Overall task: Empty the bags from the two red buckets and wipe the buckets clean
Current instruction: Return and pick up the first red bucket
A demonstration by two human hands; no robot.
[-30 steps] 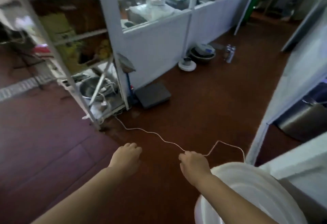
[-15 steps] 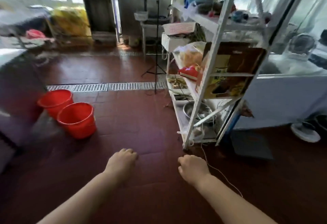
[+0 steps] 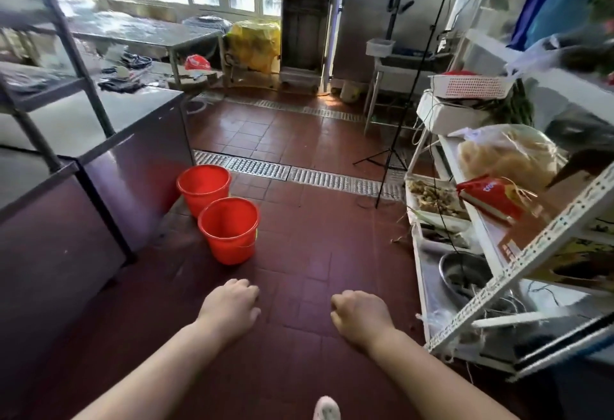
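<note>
2 red buckets (image 3: 216, 210) on floor, touching, ahead-left of left hand (image 3: 230, 303); right hand (image 3: 360, 315) apart; both loosely curled, empty.

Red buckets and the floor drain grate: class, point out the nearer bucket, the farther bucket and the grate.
nearer red bucket (image 3: 231, 237), head view, on its front outer wall
farther red bucket (image 3: 199, 198), head view, on its outer wall
floor drain grate (image 3: 319, 179), head view, on its metal strip

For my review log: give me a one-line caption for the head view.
Both hands, left and right, held out empty before two red buckets standing on the tiled floor.
</note>
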